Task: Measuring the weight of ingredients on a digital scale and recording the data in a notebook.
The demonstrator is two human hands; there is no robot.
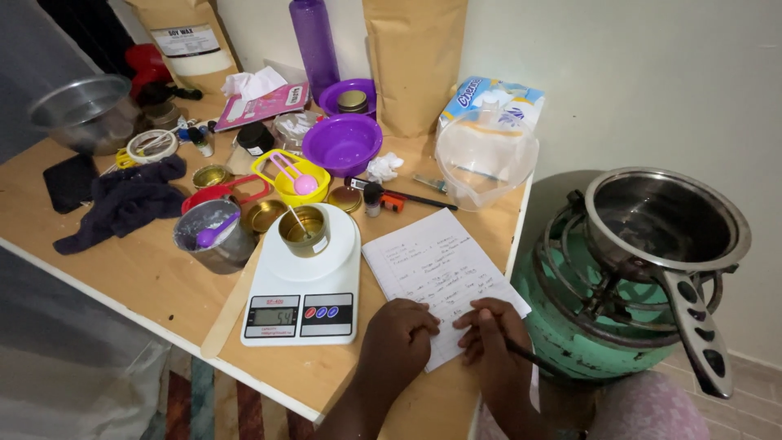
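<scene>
Here, by part:
Right hand (489, 342): fingers curled tight around a dark pencil (525, 357), its tip down on the sheet of paper (436, 273).
Left hand (399, 334): fingers bent and close together, pressing flat on the near edge of the paper; it holds nothing.
Paper: white, handwritten lines, lying slightly askew on the desk (122, 269) near its right corner, just beside the scale.
Scale (303, 281): white kitchen scale, round platform, lit display and coloured buttons facing the person; a small gold tin (305, 231) with a thin stick in it stands on the platform.
Beside the scale: a flat wooden stick (232, 305) along its left edge, and a metal cup (213, 236) with a purple spoon inside.
Packages: two tall brown paper pouches against the wall, the left one (187, 41) with a white rectangular label, the right one (414, 61) plain; a blue-and-white soft tissue pack (493, 98) behind a clear plastic jug (486, 159); a flat pink packet (262, 106) lying near the left pouch.
Further out: a purple bowl (342, 143), a purple bottle (314, 45), and a steel pot (664, 220) sitting on a green gas cylinder (570, 326) right of the desk.
</scene>
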